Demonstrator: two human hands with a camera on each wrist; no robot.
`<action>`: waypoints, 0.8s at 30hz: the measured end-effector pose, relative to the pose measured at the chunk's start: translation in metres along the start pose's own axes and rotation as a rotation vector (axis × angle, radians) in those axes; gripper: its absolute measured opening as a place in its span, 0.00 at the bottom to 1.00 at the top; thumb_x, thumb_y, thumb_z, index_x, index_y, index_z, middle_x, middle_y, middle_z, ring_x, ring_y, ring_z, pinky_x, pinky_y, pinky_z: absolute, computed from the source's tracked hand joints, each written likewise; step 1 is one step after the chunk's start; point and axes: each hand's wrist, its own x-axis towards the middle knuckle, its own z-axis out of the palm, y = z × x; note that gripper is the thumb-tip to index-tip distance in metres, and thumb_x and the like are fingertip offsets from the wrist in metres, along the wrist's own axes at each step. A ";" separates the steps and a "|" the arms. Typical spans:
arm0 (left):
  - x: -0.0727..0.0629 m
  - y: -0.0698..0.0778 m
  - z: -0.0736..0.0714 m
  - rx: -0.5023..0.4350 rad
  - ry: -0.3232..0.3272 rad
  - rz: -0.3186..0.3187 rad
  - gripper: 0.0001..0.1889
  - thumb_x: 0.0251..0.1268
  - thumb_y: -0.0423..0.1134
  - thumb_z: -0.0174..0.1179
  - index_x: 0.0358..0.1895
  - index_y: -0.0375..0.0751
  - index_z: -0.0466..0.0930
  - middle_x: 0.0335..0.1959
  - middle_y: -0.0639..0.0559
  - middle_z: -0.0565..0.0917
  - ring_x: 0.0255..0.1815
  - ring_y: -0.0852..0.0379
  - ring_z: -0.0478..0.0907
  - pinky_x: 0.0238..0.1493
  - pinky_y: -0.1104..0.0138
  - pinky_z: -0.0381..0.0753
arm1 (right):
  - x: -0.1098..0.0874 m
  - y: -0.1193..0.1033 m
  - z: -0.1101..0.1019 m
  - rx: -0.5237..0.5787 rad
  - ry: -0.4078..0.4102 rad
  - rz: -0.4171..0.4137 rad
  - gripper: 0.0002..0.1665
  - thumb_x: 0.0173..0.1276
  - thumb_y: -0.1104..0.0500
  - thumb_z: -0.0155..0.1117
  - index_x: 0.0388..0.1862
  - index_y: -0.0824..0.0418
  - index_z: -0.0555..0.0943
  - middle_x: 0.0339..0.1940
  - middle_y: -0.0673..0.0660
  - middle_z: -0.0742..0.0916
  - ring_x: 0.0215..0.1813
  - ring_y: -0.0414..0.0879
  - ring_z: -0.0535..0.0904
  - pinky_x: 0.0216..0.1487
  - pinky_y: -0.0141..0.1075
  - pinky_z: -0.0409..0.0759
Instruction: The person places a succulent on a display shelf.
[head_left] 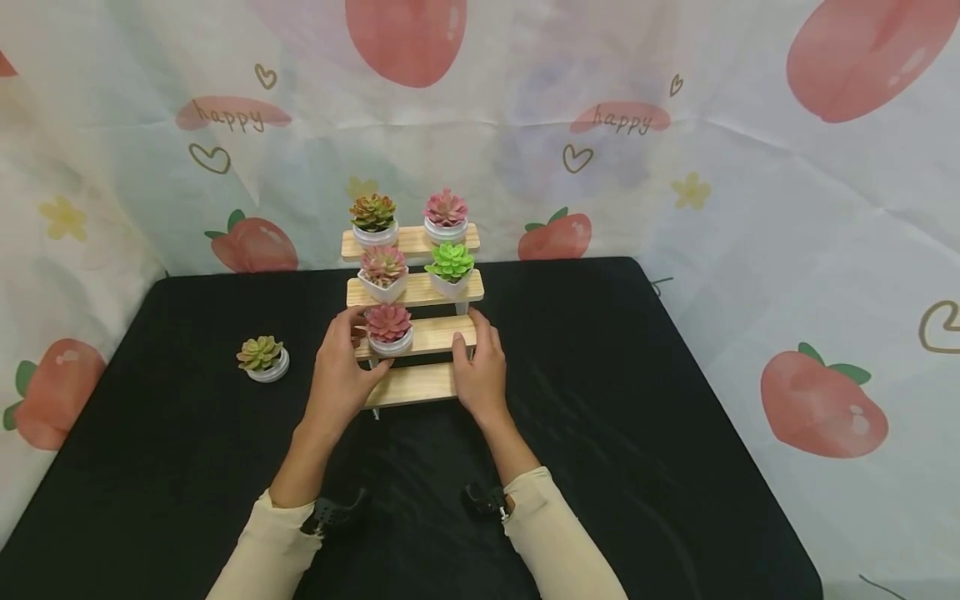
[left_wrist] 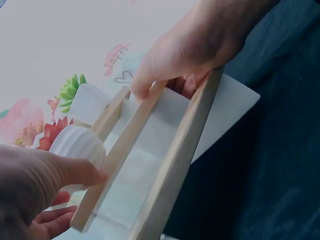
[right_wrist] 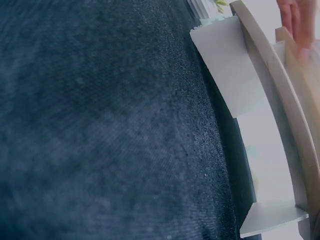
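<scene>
A tiered wooden plant stand point(head_left: 412, 385) with white side supports stands in the middle of the black table. My left hand point(head_left: 341, 375) grips its left end, with the thumb on the front of a lower plank and fingers under it in the left wrist view. At the other end my right hand point(head_left: 480, 367) holds the stand, thumb on the second plank from the bottom. Beside my left thumb sits a pink succulent point(head_left: 388, 323) in a white pot. Pink point(head_left: 382, 267) and green point(head_left: 451, 262) succulents occupy the tier above. The top carries a reddish-green succulent point(head_left: 373, 213) and a pink one point(head_left: 446, 208).
Off to the left, a yellow-green succulent point(head_left: 260, 353) in a tilted white pot lies on the black tablecloth point(head_left: 600, 417). A printed curtain point(head_left: 480, 150) hangs behind the table and along both sides.
</scene>
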 end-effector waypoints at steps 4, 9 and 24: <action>-0.004 -0.007 -0.007 0.029 0.026 0.011 0.44 0.47 0.21 0.78 0.70 0.31 0.66 0.57 0.34 0.75 0.55 0.39 0.75 0.57 0.48 0.77 | 0.000 -0.001 0.000 0.008 0.001 -0.003 0.30 0.77 0.52 0.56 0.75 0.59 0.72 0.64 0.63 0.80 0.63 0.60 0.78 0.61 0.56 0.75; -0.008 -0.016 -0.013 0.066 0.032 -0.007 0.42 0.49 0.21 0.77 0.70 0.30 0.67 0.58 0.33 0.74 0.56 0.36 0.75 0.57 0.46 0.76 | -0.001 0.000 0.000 0.006 0.007 -0.007 0.30 0.77 0.52 0.56 0.75 0.59 0.72 0.64 0.63 0.80 0.63 0.60 0.78 0.61 0.56 0.75; -0.017 -0.045 -0.047 0.227 0.093 -0.079 0.32 0.59 0.26 0.72 0.67 0.28 0.71 0.60 0.30 0.72 0.59 0.33 0.72 0.58 0.39 0.72 | -0.001 -0.002 -0.001 0.007 -0.017 0.011 0.30 0.78 0.52 0.55 0.75 0.58 0.71 0.65 0.63 0.79 0.65 0.59 0.77 0.62 0.56 0.74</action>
